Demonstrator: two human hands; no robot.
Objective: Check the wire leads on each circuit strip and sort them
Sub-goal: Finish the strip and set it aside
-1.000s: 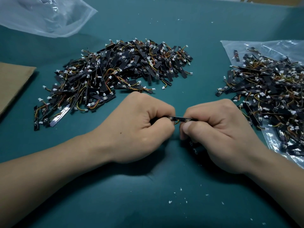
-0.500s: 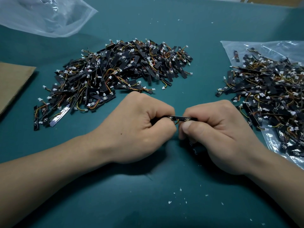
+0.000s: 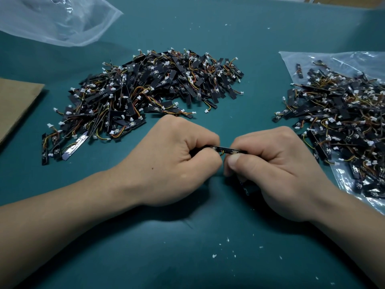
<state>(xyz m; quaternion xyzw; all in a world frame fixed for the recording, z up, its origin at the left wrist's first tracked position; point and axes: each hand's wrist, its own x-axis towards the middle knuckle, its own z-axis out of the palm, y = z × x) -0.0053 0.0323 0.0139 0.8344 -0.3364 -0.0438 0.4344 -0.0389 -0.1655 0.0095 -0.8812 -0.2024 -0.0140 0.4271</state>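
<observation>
Gripping one circuit strip point(image 3: 226, 148) at either end, the left hand point(image 3: 177, 161) and right hand point(image 3: 277, 170) stay put; its wire leads point(image 3: 222, 153) seem still under check, unsorted.

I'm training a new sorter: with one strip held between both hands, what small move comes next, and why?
Probably tilt the circuit strip so its wire leads face up: the left hand and right hand grip its ends, and the leads hang mostly hidden between the thumbs.
</observation>
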